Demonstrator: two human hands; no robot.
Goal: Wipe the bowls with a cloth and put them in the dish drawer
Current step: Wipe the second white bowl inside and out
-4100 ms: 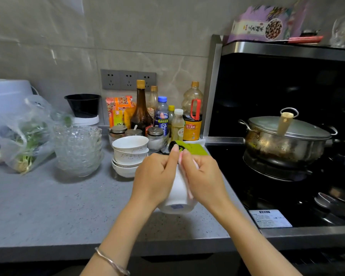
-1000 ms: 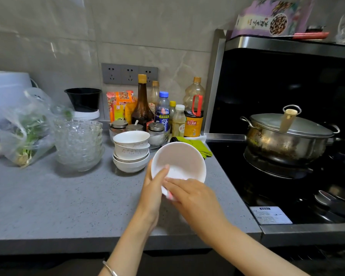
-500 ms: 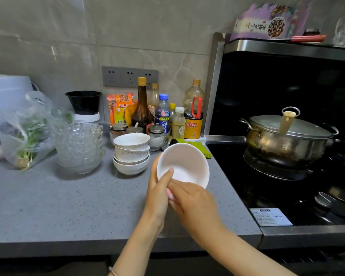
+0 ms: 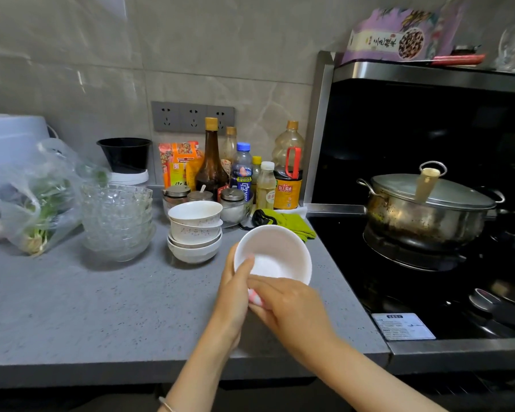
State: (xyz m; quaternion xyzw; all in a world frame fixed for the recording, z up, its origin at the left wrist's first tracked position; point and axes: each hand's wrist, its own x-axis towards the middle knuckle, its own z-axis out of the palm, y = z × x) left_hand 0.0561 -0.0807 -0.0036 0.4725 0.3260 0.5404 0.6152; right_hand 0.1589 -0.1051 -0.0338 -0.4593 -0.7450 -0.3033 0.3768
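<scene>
White bowl point(image 4: 275, 254) up off counter point(image 4: 87, 307), tilted, mouth facing camera. Left hand point(image 4: 235, 288) grips bowl at near-left rim, thumb hooked over edge, fingers hidden behind. Right hand point(image 4: 292, 307) directly below bowl, fingers curled round cloth point(image 4: 254, 298), pressing it on bowl's lower outer wall. Only small pink-white bit of cloth shows between hands. Stack of bowls point(image 4: 195, 230) on counter just left of held bowl, glass bowls point(image 4: 116, 221) further left. Green rag point(image 4: 292, 224) lies behind, pot point(image 4: 425, 212) on stove to right.
</scene>
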